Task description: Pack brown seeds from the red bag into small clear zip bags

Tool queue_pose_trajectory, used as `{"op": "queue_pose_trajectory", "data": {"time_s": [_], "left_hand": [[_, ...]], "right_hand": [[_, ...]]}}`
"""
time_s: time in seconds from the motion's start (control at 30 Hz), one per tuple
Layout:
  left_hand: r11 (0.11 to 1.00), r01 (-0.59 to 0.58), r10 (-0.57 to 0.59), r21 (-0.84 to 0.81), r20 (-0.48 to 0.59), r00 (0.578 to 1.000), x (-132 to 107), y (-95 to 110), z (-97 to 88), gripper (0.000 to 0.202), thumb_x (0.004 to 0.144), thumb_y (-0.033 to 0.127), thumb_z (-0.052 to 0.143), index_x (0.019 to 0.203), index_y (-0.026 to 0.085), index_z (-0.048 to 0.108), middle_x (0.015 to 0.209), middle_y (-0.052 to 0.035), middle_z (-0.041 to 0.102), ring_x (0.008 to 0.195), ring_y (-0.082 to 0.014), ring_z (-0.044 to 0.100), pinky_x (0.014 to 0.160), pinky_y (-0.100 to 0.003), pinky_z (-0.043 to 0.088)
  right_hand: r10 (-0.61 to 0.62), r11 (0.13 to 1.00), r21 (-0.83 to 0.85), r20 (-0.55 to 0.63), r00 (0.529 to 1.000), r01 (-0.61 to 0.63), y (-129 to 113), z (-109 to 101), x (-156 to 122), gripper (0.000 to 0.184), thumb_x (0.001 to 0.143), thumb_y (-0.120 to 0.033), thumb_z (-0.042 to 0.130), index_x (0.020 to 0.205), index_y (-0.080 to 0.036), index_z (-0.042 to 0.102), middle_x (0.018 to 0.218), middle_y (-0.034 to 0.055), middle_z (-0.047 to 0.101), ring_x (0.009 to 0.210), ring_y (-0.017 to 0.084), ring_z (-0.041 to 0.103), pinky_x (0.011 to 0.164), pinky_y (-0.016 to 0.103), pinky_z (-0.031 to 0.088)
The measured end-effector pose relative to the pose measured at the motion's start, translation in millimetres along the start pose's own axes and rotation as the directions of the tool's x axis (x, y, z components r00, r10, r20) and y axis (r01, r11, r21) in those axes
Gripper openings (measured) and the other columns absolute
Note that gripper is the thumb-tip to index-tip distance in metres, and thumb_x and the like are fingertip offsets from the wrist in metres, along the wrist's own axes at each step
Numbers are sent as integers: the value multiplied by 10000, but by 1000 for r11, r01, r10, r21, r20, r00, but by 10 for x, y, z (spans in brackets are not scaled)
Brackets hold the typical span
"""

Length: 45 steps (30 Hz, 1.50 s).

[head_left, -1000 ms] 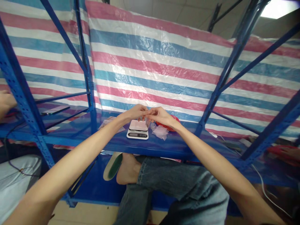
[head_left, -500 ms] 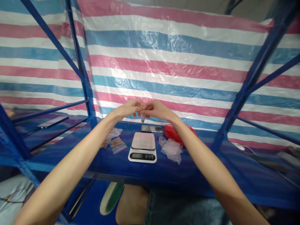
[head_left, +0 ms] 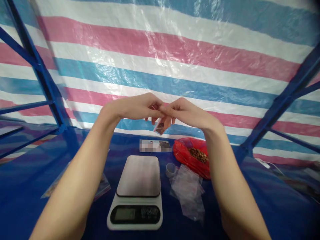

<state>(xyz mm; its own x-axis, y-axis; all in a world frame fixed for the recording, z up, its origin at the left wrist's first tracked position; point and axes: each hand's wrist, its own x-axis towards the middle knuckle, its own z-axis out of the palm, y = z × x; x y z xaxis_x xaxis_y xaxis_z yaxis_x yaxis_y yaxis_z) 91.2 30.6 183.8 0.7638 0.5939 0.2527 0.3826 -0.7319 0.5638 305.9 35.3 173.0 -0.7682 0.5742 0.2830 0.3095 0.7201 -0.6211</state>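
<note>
My left hand and my right hand meet in the air above the back of the blue surface. Their fingertips pinch the top edge of a small clear plastic bag, which hangs down with something brownish inside. Below stands a white kitchen scale with a bare weighing plate. Right of it are a small clear cup and a loose pile of clear plastic bags. A red bag lies open, holding many small brown pieces.
A phone lies flat behind the scale. Filled zip bags lie at left, partly under my left forearm. Blue metal posts rise on both sides, and a striped plastic sheet hangs behind.
The view has come closer and tilted, so the scale and hands look larger. Both hands still pinch the small bag together. The pieces inside the red bag now show.
</note>
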Motion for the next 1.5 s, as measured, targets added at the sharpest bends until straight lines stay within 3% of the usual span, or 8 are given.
{"op": "queue_pose_trajectory", "data": {"time_s": [0.17, 0.33, 0.5, 0.67, 0.83, 1.07, 1.33, 1.5], "left_hand": [[999, 36, -37, 15, 19, 999, 29, -331, 10, 112, 858, 269, 697, 825, 206, 784, 700, -4, 720, 664, -153, 694, 614, -214, 502], [999, -32, 31, -12, -114, 993, 60, -524, -53, 134, 912, 214, 674, 843, 134, 757, 751, -60, 741, 665, -153, 677, 588, -240, 479], [985, -95, 51, -146, -281, 958, 183, -604, 74, 208, 958, 286, 678, 815, 136, 697, 754, -64, 731, 649, -134, 646, 601, -254, 463], [975, -89, -8, -204, -431, 902, 354, -631, 254, 262, 964, 277, 665, 741, 142, 635, 669, -23, 662, 597, -111, 625, 594, -237, 455], [960, -45, -108, -277, -512, 852, 430, -644, 337, 233, 969, 328, 657, 820, 155, 612, 677, -13, 669, 628, -130, 683, 600, -222, 482], [958, -98, -81, -269, -585, 807, 479, -628, 416, 179, 1009, 292, 528, 875, 182, 572, 657, 17, 656, 611, -125, 690, 573, -207, 470], [986, -38, -72, -163, -619, 782, 428, -517, 377, 103, 958, 207, 580, 857, 187, 575, 652, 29, 650, 627, -128, 693, 598, -201, 476], [1000, -22, 5, -18, -646, 763, 448, -521, 408, 193, 920, 169, 580, 728, 188, 565, 624, 6, 663, 630, -124, 667, 580, -189, 480]], "right_hand": [[46, 999, -8, 7, 999, -46, 192, 135, 138, 441, 1008, -506, 610, 857, -149, 819, 743, 73, 797, 687, 160, 741, 667, 247, 535], [50, 998, 40, -170, 984, -44, 270, 174, 278, 436, 996, -510, 632, 814, -145, 789, 710, 74, 777, 652, 160, 722, 641, 245, 528], [36, 995, 100, -346, 938, -1, 401, 155, 332, 390, 1016, -354, 585, 712, -171, 747, 677, 61, 750, 626, 179, 697, 646, 282, 551], [128, 985, 161, -400, 907, -68, 539, 99, 347, 389, 992, -391, 607, 671, -188, 690, 665, 62, 712, 636, 201, 686, 653, 321, 569], [115, 980, 195, -405, 907, -37, 524, 103, 355, 404, 995, -359, 590, 634, -189, 655, 608, 53, 660, 552, 168, 610, 571, 307, 528], [75, 985, 170, -451, 889, 3, 478, 121, 329, 410, 1009, -315, 607, 626, -169, 622, 618, 34, 648, 545, 122, 600, 563, 260, 484], [55, 988, 156, -455, 889, 19, 409, 147, 319, 483, 1008, -455, 625, 622, -164, 620, 624, 40, 648, 552, 124, 607, 536, 249, 452], [84, 980, 197, -490, 868, 16, 518, 159, 377, 330, 965, -367, 639, 685, -201, 583, 637, 35, 637, 596, 163, 627, 546, 270, 479]]}}
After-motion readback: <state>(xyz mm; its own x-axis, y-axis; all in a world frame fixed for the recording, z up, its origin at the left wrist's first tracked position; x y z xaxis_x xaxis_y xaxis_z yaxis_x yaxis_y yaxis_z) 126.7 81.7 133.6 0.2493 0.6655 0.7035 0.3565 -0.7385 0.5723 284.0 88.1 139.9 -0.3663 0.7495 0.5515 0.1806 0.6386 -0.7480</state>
